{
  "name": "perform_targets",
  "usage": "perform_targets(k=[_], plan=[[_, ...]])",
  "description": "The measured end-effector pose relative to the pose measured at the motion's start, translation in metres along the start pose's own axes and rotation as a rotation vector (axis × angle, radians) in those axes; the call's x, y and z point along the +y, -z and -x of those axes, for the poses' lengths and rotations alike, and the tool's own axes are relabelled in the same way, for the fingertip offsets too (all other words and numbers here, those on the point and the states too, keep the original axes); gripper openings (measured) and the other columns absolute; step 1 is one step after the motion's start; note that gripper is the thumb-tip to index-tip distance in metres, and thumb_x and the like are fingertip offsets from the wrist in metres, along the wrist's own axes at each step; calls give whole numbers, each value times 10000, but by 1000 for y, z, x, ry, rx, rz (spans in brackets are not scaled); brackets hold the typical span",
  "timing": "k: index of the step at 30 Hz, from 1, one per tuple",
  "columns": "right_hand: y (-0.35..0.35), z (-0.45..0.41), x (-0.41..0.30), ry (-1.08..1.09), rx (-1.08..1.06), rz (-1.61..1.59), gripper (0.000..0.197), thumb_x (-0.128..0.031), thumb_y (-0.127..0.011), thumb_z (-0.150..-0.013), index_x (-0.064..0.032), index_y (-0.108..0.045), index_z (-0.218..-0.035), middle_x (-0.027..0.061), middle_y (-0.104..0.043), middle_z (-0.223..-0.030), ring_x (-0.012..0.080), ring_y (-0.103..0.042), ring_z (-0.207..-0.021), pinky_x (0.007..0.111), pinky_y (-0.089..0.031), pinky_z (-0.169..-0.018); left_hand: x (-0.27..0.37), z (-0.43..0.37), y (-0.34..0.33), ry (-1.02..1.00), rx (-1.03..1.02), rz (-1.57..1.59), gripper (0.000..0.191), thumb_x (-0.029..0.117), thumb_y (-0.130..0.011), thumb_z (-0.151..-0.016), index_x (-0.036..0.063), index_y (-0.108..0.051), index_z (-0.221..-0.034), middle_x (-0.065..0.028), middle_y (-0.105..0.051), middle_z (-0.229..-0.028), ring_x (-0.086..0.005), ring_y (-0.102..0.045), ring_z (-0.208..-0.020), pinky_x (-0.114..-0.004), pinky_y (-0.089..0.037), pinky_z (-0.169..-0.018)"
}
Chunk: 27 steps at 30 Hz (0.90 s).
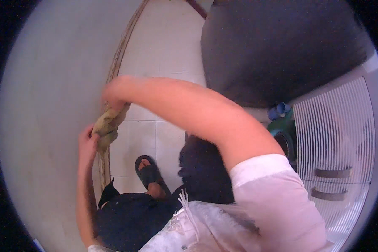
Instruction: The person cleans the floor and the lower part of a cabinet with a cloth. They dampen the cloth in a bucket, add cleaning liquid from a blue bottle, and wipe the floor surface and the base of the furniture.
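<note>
A yellowish-green cloth (108, 126) is bunched against a light wall, over the brown skirting trim (122, 42) along its foot. My left hand (89, 140) holds the lower left end of the cloth between its fingers. My right hand (115, 94), blurred, grips the upper end of the same cloth, with its arm reaching across the view. Part of that hand's grip is hidden behind its back.
The pale wall (50, 94) rises at the left above a tiled floor (132, 135). My sandalled foot (148, 170) stands on the tiles. A large dark grey covered object (271, 47) fills the upper right, near blue and green items (282, 119) and a white ribbed panel (334, 126).
</note>
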State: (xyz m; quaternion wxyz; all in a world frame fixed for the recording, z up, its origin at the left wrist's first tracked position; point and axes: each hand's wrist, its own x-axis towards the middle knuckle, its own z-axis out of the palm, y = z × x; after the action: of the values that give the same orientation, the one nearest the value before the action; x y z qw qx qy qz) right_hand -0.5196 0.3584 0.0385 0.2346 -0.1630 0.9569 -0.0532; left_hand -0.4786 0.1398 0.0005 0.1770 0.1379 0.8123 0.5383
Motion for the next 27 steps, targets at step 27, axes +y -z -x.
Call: perform_targets(k=[27], plan=[[-76, 117, 30, -148, 533, -681, 371, -346, -490, -731, -40, -623, -892, 192, -624, -861, 348, -594, -829, 414, -464, -754, 40, 6, -40, 258, -120, 234, 265, 4, -514, -699, 8, -609, -947, -34, -618, -858, -140, -567, -794, -285, -452, -704]])
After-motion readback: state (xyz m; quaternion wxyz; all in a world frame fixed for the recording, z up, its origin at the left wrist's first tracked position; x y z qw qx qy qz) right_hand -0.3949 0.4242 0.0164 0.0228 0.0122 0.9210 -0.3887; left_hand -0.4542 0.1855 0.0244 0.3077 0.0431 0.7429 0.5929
